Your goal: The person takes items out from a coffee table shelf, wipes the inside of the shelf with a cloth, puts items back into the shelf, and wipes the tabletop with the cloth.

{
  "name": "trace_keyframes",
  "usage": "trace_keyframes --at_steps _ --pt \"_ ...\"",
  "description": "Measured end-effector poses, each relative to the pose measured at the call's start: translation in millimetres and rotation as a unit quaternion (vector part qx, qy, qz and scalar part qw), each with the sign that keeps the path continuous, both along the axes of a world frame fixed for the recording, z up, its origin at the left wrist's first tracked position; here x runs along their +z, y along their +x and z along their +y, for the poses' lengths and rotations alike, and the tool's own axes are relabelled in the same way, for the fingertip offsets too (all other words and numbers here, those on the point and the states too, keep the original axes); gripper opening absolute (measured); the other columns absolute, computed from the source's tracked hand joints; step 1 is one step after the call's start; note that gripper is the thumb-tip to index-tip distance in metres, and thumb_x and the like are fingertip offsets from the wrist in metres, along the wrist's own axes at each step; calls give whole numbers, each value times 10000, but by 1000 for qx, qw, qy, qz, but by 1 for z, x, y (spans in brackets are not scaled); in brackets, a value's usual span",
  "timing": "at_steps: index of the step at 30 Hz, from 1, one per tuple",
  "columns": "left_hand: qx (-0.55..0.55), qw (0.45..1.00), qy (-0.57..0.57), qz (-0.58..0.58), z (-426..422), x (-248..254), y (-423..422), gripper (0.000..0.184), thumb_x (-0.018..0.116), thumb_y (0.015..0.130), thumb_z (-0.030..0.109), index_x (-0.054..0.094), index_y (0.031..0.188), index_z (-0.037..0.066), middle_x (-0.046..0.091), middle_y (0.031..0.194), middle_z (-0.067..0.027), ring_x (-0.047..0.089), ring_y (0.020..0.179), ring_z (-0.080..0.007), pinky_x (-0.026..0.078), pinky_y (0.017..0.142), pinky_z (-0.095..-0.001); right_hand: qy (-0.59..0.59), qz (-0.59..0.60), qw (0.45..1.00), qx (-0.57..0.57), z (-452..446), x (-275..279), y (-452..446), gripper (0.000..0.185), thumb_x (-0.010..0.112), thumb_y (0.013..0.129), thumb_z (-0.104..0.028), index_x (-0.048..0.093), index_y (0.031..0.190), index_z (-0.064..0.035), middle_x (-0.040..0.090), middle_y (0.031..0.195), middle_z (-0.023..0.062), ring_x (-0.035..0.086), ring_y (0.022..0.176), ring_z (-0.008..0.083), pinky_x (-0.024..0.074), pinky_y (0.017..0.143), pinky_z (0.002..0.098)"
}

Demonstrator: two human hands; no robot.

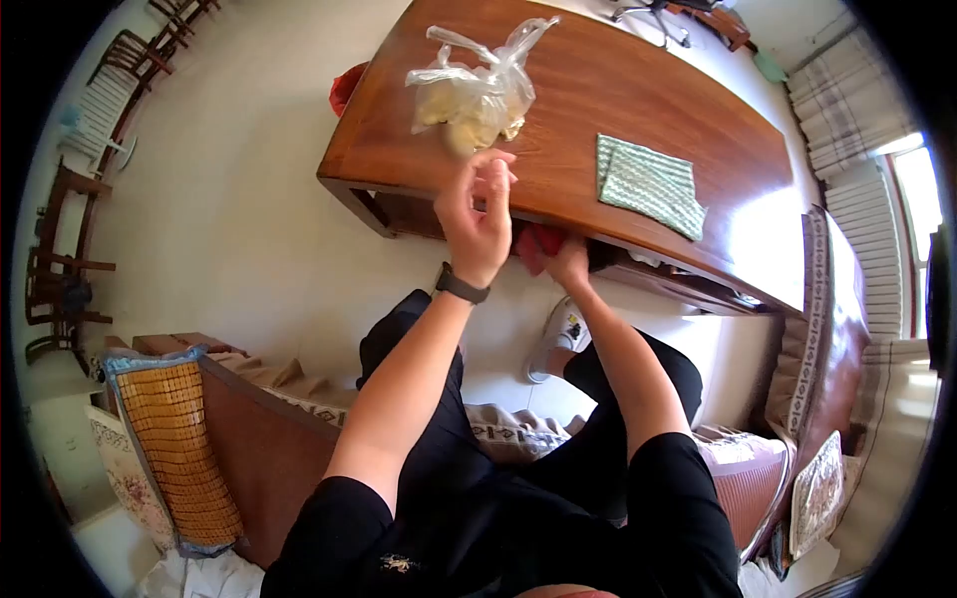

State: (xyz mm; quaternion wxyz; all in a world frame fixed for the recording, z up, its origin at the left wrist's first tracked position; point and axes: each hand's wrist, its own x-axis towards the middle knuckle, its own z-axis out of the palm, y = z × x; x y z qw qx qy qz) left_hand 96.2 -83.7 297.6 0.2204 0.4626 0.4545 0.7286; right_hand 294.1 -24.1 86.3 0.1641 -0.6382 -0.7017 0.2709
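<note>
My left hand (477, 217), with a dark watch on its wrist, is raised at the near edge of the wooden table (558, 110). Its fingers curl inward, and whether they hold anything is hidden. Just beyond it, clear plastic bags (474, 95) with pale yellowish contents lie on the tabletop. Below the table's edge, my right hand (568, 261) grips a red cloth-like item (538, 244) beside the shelf under the top. A folded green-and-white patterned cloth (652, 184) lies on the table to the right.
A red bin (346, 88) stands past the table's left end. Chairs (130, 58) line the far left. A sofa with a bamboo mat (174, 448) is behind me, and another sofa section (837, 309) stands at the right near the curtains.
</note>
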Motion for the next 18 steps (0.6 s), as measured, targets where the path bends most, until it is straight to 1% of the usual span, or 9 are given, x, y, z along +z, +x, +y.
trace_keyframes --at_steps 1,2,3,7,8,9,12,15,18 --pt "-1 1000 7 -6 -2 0 0 182 520 1084 142 646 1098 10 659 929 -31 595 831 -90 487 747 -247 52 -8 996 66 -11 -4 10 899 829 705 -540 529 1336 25 643 1248 280 619 1190 412 504 1018 470" --pt "4 1000 -2 -15 -5 0 0 190 515 1088 150 647 1093 14 662 925 -30 599 831 -89 485 742 -243 19 -28 996 82 -23 -12 16 900 866 673 -449 514 1356 20 625 1279 281 597 1219 426 497 1041 471" --pt "12 1000 11 -19 -5 -3 0 192 512 1089 149 647 1090 13 662 929 -30 600 835 -90 484 739 -244 6 -12 995 102 -41 10 17 910 876 651 -361 491 1381 23 616 1287 286 599 1210 434 497 1049 477" --pt "36 996 53 -54 -17 -2 -3 212 518 1091 175 657 1059 19 648 894 -26 569 795 -90 475 720 -252 -6 5 976 219 -72 116 36 912 869 649 -315 494 1406 30 626 1289 281 605 1218 416 495 1063 459" --pt "34 996 56 -67 -25 1 -5 190 526 1076 137 657 1056 1 673 972 -50 595 813 -101 489 725 -258 0 17 968 252 -75 146 42 908 868 651 -298 498 1413 28 635 1282 275 618 1210 405 505 1056 447" --pt "35 994 58 -80 -33 5 -6 170 535 1061 100 658 1053 -18 698 1049 -74 621 831 -111 503 730 -264 15 80 968 239 -73 172 49 885 862 656 -256 509 1420 16 656 1266 253 652 1182 367 527 1029 418" --pt "21 992 76 -94 -41 7 -3 155 531 1053 81 647 1028 -18 688 1051 -78 610 830 -116 496 715 -263 20 178 976 127 -47 260 51 692 852 753 -129 543 1367 -41 728 1147 182 696 1103 247 555 964 395" --pt "6 993 90 -70 -42 11 -4 152 522 1045 67 642 1013 -21 680 1037 -81 603 814 -120 490 703 -261 245 98 956 128 48 278 61 647 890 769 -311 580 1260 -27 727 1108 177 705 1035 291 547 920 426" --pt "-31 991 68 -111 -40 8 -7 151 513 1044 57 645 1029 -14 666 1019 -71 592 800 -115 489 700 -252 315 52 945 66 141 277 42 745 908 728 -389 567 1278 -20 706 1144 195 692 1061 347 534 941 422"
